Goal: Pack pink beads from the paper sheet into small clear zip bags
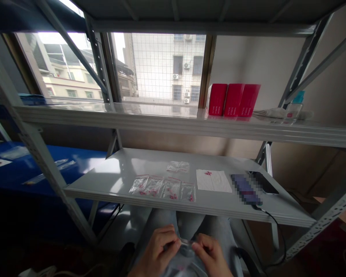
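Over the lap, below the shelf's front edge, my left hand (pixel 160 246) and my right hand (pixel 209 252) pinch the top of a clear plastic bag (pixel 186 251) between thumbs and fingers. Something pinkish shows blurred low in this bag. On the grey shelf ahead, several clear zip bags (pixel 162 188) lie in an overlapping row, with small pink pieces (pixel 173 196) inside. Behind them sit flat clear bags (pixel 178 166) with no pink visible. A white tissue (pixel 215 184) to the right carries a few small pink pieces (pixel 208 173).
A pixelated phone (pixel 246 188) with a black cable (pixel 272 217) and a dark phone (pixel 265 183) lie at the right. Three red boxes (pixel 234 100) and a clear bottle with a blue cap (pixel 298 97) stand on the upper shelf (pixel 161 122). Metal posts flank the shelf.
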`<state>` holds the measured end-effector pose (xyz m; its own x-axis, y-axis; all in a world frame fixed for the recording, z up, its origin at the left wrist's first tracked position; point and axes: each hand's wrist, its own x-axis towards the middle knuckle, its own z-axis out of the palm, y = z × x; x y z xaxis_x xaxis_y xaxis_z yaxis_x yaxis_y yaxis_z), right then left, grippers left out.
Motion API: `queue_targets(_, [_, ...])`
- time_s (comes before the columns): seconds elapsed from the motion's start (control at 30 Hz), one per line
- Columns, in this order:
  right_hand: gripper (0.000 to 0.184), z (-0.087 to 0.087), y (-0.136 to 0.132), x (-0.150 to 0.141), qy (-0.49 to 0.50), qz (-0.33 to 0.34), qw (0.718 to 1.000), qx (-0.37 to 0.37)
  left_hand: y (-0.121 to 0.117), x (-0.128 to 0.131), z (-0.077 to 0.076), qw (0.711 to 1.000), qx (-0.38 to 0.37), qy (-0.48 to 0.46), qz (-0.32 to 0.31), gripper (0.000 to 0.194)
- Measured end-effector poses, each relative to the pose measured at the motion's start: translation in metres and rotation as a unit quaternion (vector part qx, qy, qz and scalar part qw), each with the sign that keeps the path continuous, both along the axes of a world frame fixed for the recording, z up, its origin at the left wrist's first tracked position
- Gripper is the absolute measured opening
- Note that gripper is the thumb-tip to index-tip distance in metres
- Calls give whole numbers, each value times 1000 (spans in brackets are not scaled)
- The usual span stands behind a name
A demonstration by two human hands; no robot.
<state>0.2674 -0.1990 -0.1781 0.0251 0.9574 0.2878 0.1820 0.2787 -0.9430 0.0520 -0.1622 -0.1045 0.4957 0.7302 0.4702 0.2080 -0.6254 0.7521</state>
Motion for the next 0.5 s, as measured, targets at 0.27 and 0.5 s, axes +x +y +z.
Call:
queue_targets(0.27, [65,9,15,48,217,-144,961,-98,121,-67,97,991,-61,30,119,37])
queue_targets(0.5, [57,-7,18,40,166,-66,978,-107,202,-56,79,939,-31,291,179,31])
